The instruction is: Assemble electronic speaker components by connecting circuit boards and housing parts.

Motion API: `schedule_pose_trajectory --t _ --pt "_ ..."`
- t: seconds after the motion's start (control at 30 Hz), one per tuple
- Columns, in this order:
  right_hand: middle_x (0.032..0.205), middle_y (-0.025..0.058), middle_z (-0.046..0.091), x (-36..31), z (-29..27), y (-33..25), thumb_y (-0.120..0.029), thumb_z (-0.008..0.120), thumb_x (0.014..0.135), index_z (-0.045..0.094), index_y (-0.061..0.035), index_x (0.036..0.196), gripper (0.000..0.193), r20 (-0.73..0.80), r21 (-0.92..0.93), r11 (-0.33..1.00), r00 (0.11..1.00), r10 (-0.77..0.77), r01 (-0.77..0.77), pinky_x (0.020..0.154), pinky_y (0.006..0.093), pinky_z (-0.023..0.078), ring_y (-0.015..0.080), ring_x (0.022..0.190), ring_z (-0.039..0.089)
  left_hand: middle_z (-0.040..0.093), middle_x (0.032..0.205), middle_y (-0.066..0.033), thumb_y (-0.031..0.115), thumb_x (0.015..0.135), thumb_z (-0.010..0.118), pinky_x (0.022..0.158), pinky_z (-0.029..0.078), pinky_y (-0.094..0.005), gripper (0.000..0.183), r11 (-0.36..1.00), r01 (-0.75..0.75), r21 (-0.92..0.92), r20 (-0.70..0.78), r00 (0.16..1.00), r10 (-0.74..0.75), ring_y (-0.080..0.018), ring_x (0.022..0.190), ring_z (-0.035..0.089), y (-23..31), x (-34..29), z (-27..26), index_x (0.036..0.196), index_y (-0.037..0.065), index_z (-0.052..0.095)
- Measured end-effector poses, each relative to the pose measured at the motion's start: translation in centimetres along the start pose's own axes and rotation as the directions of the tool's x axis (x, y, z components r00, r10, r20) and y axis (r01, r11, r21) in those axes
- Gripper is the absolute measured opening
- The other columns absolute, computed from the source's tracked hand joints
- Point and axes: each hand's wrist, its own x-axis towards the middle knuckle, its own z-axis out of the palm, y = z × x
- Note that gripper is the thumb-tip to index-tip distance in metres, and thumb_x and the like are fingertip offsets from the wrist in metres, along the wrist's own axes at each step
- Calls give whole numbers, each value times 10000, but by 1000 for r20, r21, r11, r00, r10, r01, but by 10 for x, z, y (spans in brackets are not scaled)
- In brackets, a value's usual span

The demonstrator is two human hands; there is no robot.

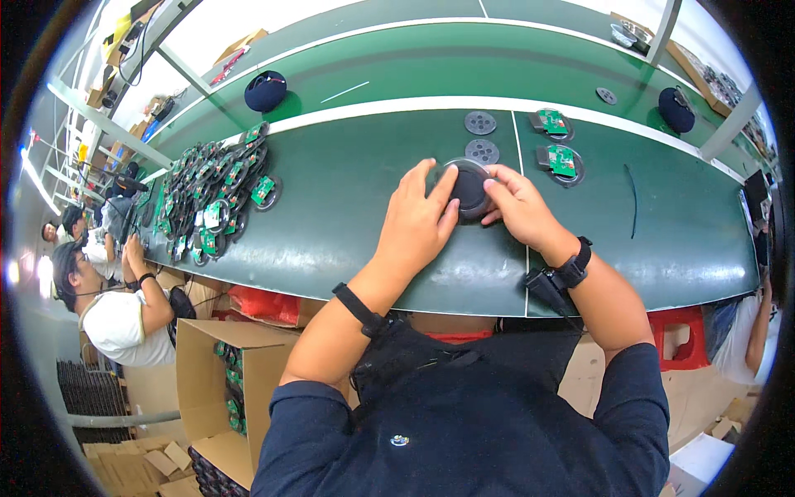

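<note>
Between my two hands is a round black disc-shaped part (469, 189) with a smooth rim, held just above the green tabletop (364, 240). My left hand (421, 209) grips its left side, fingers curved over the top. From the right, my right hand (523, 210) pinches the rim with thumb and fingers. The underside of the part is hidden. Just beyond it lie two grey discs with holes, a nearer one (482, 152) and a farther one (480, 123). To their right sit two round parts with green circuit boards, one near (563, 163) and one far (553, 123).
A large heap of circuit-board parts (214, 189) covers the table's left. A thin black strip (633, 200) lies at right. Dark fabric-covered round objects (265, 91) stand on the green belt (431, 62) behind. A carton (207, 364) of boards stands below left, near a seated co-worker (124, 319).
</note>
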Motion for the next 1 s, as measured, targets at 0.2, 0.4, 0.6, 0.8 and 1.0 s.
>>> schedule_pose_trajectory --t 0.2,0.4,0.6,0.8,1.0 --pt "1074 36 663 -3 5 1 -212 468 1069 524 -62 1378 348 -7 -54 994 995 -97 97 714 250 550 99 861 640 563 1207 -203 60 836 694 929 506 -424 508 962 121 -246 62 992 -109 -365 1083 591 7 -1 10 1320 -7 557" --pt "1032 40 657 -12 9 -15 -173 477 1061 528 -34 1386 357 8 -216 957 980 -198 195 754 262 537 89 836 608 567 1183 -186 58 830 703 822 542 -363 542 967 100 -234 -1 995 -103 -295 938 613 9 -1 15 1339 -18 533" --pt "1064 88 683 -15 9 -13 -148 473 1053 555 -15 1352 338 29 -348 892 955 -297 288 828 301 521 135 899 630 546 1037 -115 38 833 716 711 535 -294 462 897 209 -389 49 977 -207 -179 833 577 10 2 10 1265 -12 560" --pt "933 271 676 -24 17 -30 -208 524 982 618 -25 1202 301 -18 -476 847 960 -278 237 750 483 522 459 878 654 472 884 -11 74 930 685 655 419 -228 196 756 387 -527 175 921 -349 -92 735 456 -8 3 9 1078 18 569" --pt "792 195 697 -14 6 -16 -181 526 972 642 27 1122 281 -130 -366 912 960 -249 187 703 456 537 366 755 707 483 820 -37 49 954 643 639 422 -263 104 873 237 -426 167 969 -182 -125 711 477 1 4 6 960 35 540"
